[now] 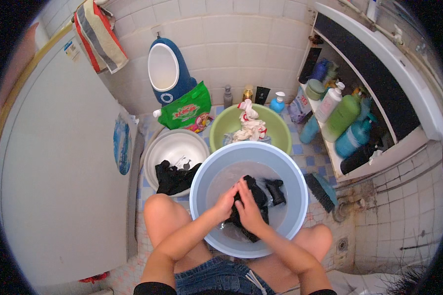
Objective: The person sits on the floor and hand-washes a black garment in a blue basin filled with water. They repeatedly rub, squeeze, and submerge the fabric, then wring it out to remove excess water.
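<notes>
A light blue plastic basin [202,217] holding cloudy water stands between my knees. Both hands press together over its middle, with black cloth [256,191] between and below them. My left hand [227,202] is on the left side of the cloth, my right hand [249,208] on the right, palms facing. Part of the black cloth floats at the basin's right side. Behind, a green basin [282,134] holds white and red cloth [251,127]. To the left, a white basin [153,158] has another black garment [173,179] draped inside it.
A green detergent pouch [188,108] stands behind the white basin. Several bottles, including a blue pump bottle [277,104], line the wall. A scrubbing brush [322,191] lies right of the blue basin, below a shelf cabinet [334,160]. A large white panel [66,158] bounds the left.
</notes>
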{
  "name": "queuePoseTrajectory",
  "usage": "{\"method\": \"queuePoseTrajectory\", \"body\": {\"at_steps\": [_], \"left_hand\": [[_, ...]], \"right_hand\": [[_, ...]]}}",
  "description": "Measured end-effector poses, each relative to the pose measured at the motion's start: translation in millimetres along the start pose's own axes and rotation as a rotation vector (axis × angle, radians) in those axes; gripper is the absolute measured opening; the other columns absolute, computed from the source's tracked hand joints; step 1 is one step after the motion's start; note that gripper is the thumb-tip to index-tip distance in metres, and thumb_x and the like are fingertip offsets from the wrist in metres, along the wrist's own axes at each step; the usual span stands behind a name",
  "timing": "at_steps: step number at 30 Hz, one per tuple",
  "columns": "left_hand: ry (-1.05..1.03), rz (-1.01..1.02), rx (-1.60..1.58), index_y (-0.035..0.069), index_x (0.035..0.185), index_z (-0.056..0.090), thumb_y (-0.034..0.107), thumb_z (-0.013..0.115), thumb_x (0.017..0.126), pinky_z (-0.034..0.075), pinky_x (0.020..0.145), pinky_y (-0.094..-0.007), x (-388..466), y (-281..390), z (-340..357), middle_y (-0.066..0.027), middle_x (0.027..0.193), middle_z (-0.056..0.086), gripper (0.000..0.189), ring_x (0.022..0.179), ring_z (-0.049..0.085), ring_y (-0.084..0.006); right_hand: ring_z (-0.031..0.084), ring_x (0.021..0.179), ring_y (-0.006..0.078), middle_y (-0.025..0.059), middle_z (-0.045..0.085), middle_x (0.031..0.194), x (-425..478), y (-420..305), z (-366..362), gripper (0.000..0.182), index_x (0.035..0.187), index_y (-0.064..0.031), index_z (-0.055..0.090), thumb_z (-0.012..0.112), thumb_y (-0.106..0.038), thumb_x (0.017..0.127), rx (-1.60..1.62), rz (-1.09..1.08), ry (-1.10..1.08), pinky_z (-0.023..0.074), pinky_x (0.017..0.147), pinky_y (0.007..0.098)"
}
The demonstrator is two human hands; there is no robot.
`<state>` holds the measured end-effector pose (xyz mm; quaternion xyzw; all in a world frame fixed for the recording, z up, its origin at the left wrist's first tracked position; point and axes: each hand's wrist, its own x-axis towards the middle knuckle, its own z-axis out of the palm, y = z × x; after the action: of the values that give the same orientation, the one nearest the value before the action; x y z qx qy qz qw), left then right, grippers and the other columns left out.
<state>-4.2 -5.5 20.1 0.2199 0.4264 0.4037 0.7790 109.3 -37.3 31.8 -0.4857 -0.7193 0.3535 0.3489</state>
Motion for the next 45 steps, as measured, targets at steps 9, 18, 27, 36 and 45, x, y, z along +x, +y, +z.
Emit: {"method": "queuePoseTrajectory", "body": {"at_steps": [9, 18, 27, 36, 45], "left_hand": [[-0.151, -0.134, -0.086, 0.017, 0.132, 0.04, 0.033, 0.041, 0.094, 0.04, 0.094, -0.0359, -5.2, -17.7, 7.1, -0.004, 0.125, 0.05, 0.042, 0.111, 0.049, -0.0184], [-0.076, -0.029, -0.009, 0.014, 0.136, 0.035, 0.039, 0.032, 0.095, 0.037, 0.095, -0.0342, 12.0, -6.5, -15.1, -0.0041, 0.13, 0.044, 0.048, 0.114, 0.045, -0.0178], [-0.005, 0.117, 0.467, 0.003, 0.117, 0.051, 0.029, 0.039, 0.094, 0.041, 0.089, -0.0372, 13.9, -6.8, -5.7, -0.0159, 0.111, 0.058, 0.036, 0.101, 0.056, -0.0288], [0.363, 0.445, 1.696, 0.003, 0.108, 0.054, 0.011, 0.057, 0.077, 0.044, 0.083, -0.045, -0.2, 46.8, -25.4, -0.0159, 0.114, 0.054, 0.033, 0.108, 0.049, -0.037], [-0.188, 0.658, 1.967, 0.012, 0.127, 0.042, -0.001, 0.062, 0.064, 0.034, 0.099, -0.047, 3.7, 7.5, -24.1, -0.0117, 0.136, 0.036, 0.067, 0.128, 0.031, -0.033]], "right_hand": [[0.038, 0.125, 0.0319, 0.0232, 0.042, 0.131, 25.9, 52.4, -30.6, 0.044, 0.13, 0.0034, 0.036, 0.043, -0.008, 0.088, 0.223, 0.278, 0.244, 0.0264, 0.104, 0.0349], [0.017, 0.133, 0.0368, 0.0187, 0.015, 0.145, -0.1, -7.0, -1.8, 0.055, 0.136, -0.0019, 0.027, 0.046, -0.007, 0.085, 0.019, -0.046, -0.067, 0.0144, 0.107, 0.0466], [0.057, 0.096, 0.0266, 0.0121, 0.063, 0.096, 41.7, 84.4, -62.8, 0.026, 0.1, -0.0014, 0.058, 0.042, -0.02, 0.093, 0.114, 0.352, 0.256, 0.0393, 0.089, 0.0337], [0.025, 0.13, 0.0365, 0.0247, 0.029, 0.138, 28.3, 83.3, -37.5, 0.054, 0.132, 0.0055, 0.03, 0.04, -0.03, 0.092, -0.06, 0.259, 0.151, 0.0204, 0.106, 0.0396], [0.024, 0.132, 0.0341, 0.0185, 0.028, 0.141, 18.5, 99.4, -6.4, 0.051, 0.131, -0.0012, 0.036, 0.05, -0.02, 0.086, -0.283, 0.173, -0.369, 0.0215, 0.106, 0.0476]]}}
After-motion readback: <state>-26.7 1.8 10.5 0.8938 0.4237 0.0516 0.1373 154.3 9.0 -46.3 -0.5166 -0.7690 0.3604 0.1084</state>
